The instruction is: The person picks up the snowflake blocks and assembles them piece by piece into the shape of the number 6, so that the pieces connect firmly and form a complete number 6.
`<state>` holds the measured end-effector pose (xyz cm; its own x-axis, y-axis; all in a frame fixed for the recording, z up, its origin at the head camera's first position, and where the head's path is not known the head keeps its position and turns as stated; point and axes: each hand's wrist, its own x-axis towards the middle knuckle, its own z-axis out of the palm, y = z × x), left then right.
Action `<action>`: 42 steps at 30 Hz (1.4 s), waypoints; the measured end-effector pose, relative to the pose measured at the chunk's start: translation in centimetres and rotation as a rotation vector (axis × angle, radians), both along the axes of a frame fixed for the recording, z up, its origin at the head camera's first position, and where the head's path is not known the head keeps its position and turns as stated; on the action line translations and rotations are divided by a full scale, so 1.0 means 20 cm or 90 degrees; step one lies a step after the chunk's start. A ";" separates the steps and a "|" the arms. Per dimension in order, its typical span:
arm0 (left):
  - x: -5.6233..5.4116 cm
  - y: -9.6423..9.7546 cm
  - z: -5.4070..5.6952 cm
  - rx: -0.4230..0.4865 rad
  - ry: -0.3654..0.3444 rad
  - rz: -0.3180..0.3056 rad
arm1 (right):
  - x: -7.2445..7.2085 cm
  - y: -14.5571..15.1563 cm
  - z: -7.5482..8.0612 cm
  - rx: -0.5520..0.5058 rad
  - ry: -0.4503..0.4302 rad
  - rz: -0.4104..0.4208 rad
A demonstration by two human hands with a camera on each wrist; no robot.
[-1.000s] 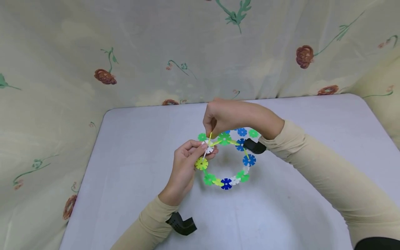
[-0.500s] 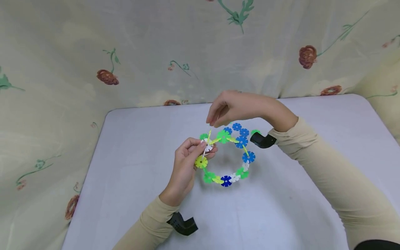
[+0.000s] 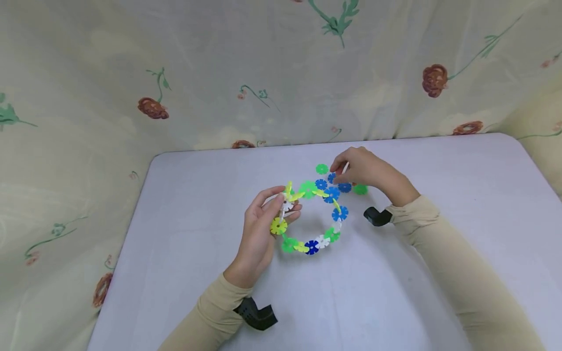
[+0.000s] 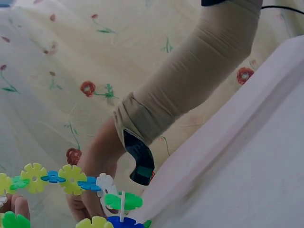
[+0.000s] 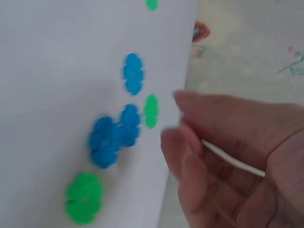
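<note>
Linked snowflake discs, the plastic notched building kind, form a ring (image 3: 308,189) in green, yellow, blue and white. My left hand (image 3: 254,239) holds it up at its left side, pinching a white disc (image 3: 287,205) between thumb and fingers. A yellow disc (image 3: 288,187) stands edge-on above the white one. In the left wrist view the ring (image 4: 72,179) crosses the lower left corner. Beyond the ring, my right hand (image 3: 369,171) hovers with loosely bent fingers beside a loose blue disc (image 3: 331,178). The right wrist view shows no disc between the fingers of that hand (image 5: 228,152).
More loose discs lie behind the ring: a green disc (image 3: 322,168), a blue disc (image 3: 321,184), another blue disc (image 3: 344,187) and a green disc (image 3: 360,189). A white-covered table (image 3: 197,219) lies below; a flowered curtain (image 3: 272,73) hangs along its far edge.
My right hand has left the yellow disc at the ring's upper left and moved right to the loose discs. The ring has shifted slightly left and away, still in my left hand.
</note>
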<state>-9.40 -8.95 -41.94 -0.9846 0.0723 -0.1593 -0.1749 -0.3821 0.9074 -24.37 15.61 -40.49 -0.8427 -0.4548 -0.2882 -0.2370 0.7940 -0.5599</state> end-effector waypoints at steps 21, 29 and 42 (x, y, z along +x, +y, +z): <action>-0.01 0.02 -0.03 -0.020 0.005 -0.005 | 0.18 0.14 -0.32 -0.097 0.067 -0.236; 0.00 0.01 -0.04 -0.031 0.003 -0.015 | 0.17 0.14 -0.29 -0.279 0.027 -0.233; 0.00 0.02 -0.05 -0.060 -0.005 -0.072 | 0.33 0.07 0.00 -0.566 0.018 -0.202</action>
